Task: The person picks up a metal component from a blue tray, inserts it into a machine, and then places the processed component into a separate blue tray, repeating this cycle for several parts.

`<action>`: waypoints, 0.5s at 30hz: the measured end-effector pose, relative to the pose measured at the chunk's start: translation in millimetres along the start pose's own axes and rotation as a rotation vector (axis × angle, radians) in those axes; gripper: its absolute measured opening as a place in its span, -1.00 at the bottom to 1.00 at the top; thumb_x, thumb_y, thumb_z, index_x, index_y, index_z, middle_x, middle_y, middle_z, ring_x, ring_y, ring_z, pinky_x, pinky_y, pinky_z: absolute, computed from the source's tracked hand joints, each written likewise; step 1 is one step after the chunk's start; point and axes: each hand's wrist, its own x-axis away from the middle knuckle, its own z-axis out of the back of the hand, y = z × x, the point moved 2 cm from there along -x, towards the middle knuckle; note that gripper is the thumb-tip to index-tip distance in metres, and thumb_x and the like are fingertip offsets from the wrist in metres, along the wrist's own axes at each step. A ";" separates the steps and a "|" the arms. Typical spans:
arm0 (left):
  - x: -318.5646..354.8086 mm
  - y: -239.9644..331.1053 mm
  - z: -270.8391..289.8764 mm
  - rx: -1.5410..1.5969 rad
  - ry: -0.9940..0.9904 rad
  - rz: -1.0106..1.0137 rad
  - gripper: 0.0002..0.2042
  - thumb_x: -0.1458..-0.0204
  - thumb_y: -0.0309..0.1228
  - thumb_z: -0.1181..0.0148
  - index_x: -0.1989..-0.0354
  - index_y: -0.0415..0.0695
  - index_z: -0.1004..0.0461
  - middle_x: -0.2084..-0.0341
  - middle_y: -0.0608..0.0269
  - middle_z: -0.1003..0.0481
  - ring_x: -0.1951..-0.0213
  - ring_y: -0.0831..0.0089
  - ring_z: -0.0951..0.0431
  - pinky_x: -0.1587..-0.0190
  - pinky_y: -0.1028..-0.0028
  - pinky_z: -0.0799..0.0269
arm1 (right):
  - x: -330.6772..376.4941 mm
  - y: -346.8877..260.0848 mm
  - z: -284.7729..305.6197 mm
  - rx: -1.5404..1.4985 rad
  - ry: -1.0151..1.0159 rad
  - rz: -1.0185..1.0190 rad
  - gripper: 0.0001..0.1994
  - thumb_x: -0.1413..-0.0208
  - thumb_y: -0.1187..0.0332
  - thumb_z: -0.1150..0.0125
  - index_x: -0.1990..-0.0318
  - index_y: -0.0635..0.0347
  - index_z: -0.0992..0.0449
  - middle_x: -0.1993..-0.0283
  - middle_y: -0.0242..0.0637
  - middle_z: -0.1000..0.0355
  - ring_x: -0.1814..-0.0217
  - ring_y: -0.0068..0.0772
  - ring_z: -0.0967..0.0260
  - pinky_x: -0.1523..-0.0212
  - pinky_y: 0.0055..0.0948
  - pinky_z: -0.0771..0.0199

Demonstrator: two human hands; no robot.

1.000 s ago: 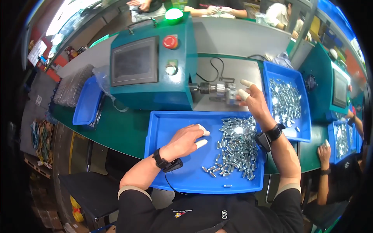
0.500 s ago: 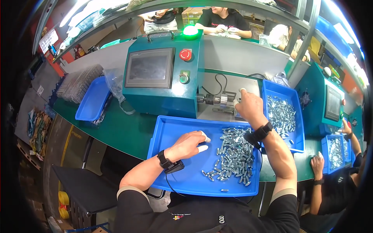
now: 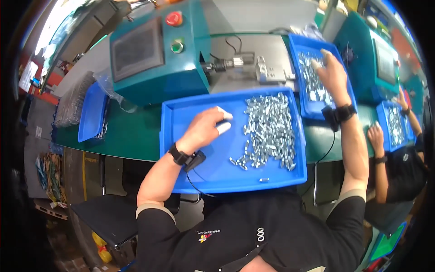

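Hands apart: left hand (image 3: pixel 204 129) rests in big blue plastic tray (image 3: pixel 190 177), fingers curled loosely together, white-capped tips at 3 o'clock, just short of shiny metal parts (image 3: pixel 269 129) heaped at tray's right. Right hand (image 3: pixel 333 75), 1 o'clock, fingers spread over smaller tray (image 3: pixel 297 45) w/ same parts; grip can't tell.

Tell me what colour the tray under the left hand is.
Blue, seen in the head view: the tray under the left hand.
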 end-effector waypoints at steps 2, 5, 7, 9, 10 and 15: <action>0.9 2.5 -3.9 0.021 -0.023 0.043 -0.74 -0.17 -0.44 -0.42 -0.03 -0.17 -0.68 0.06 0.07 -0.66 0.00 0.02 -0.66 -0.07 0.24 -0.59 | 18.9 -11.9 0.4 -0.118 -0.046 -0.089 -0.44 -0.21 0.09 -0.47 -0.24 0.27 -0.57 0.16 0.02 -0.70 0.12 0.03 -0.70 0.02 -0.09 -0.67; -9.6 8.0 -5.2 0.029 -0.007 0.090 -0.74 -0.16 -0.46 -0.43 -0.03 -0.17 -0.68 0.05 0.06 -0.66 0.01 0.02 -0.66 -0.05 0.25 -0.59 | 38.8 -19.3 -17.1 -0.611 -0.268 -0.120 -0.54 -0.31 0.21 -0.43 -0.25 0.30 -0.62 0.09 -0.09 -0.72 0.11 -0.30 -0.67 0.01 -0.31 -0.64; -13.5 16.3 -7.2 -0.017 -0.029 0.095 -0.74 -0.17 -0.47 -0.41 -0.03 -0.18 -0.67 0.06 0.05 -0.65 0.02 0.01 -0.66 -0.04 0.25 -0.59 | 49.3 -29.4 -20.6 -0.662 -0.286 -0.133 -0.58 -0.32 0.24 -0.42 -0.22 0.31 -0.64 0.09 -0.11 -0.72 0.11 -0.35 -0.66 0.01 -0.34 -0.63; -16.8 25.3 -8.9 -0.054 -0.039 0.093 -0.74 -0.17 -0.48 -0.41 -0.04 -0.19 -0.67 0.06 0.05 -0.65 0.03 0.00 -0.66 -0.04 0.25 -0.58 | 60.6 -40.3 -20.2 -0.752 -0.321 -0.131 -0.65 -0.34 0.30 -0.38 -0.16 0.33 -0.67 0.11 -0.14 -0.73 0.11 -0.44 -0.65 0.02 -0.40 -0.62; -21.2 30.5 -11.7 -0.076 -0.046 0.063 -0.73 -0.18 -0.48 -0.40 -0.05 -0.18 -0.67 0.06 0.04 -0.64 0.04 0.00 -0.65 -0.03 0.24 -0.58 | 64.4 -40.4 -19.2 -0.755 -0.302 -0.133 -0.65 -0.34 0.30 -0.38 -0.16 0.33 -0.67 0.11 -0.14 -0.73 0.11 -0.44 -0.65 0.02 -0.40 -0.62; -48.1 43.3 -30.5 -0.226 -0.031 -0.106 -0.69 -0.19 -0.48 -0.37 -0.11 -0.14 -0.64 0.14 0.04 -0.61 0.10 -0.02 -0.63 0.06 0.18 -0.57 | 74.1 -35.8 -25.7 -0.868 -0.273 -0.135 -0.70 -0.33 0.34 -0.38 -0.11 0.32 -0.69 0.15 -0.17 -0.73 0.15 -0.51 -0.64 0.07 -0.40 -0.64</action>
